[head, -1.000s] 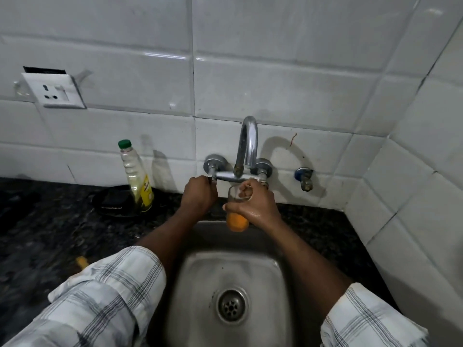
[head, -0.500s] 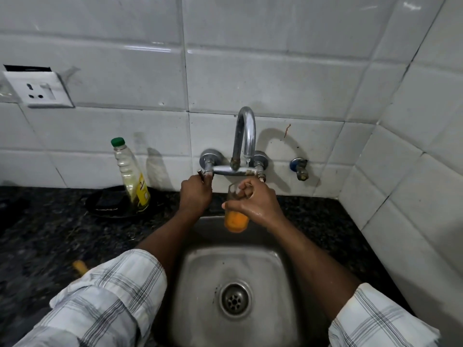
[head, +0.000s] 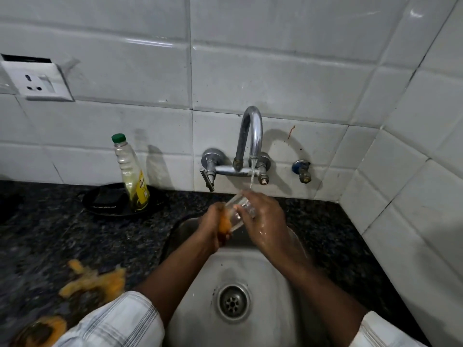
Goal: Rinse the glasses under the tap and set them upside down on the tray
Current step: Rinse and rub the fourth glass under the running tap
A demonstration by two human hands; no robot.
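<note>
Over the sink [head: 263,279] rim beneath the tap [head: 251,131], left hand [head: 212,227] and right hand [head: 266,217] grip the tilted glass [head: 238,212].

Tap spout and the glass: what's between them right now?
Only a thin stream of water, falling from the tap spout toward the tilted glass that the left hand and right hand hold. The head view shows it.

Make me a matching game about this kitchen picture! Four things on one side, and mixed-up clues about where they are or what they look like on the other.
Things:
1 glass
2 bottle
3 tap
4 socket

Clues:
a white, far left
b water runs from it
c gripped by the left hand and right hand
d has a green cap

Pairs: 1-c, 2-d, 3-b, 4-a
</note>
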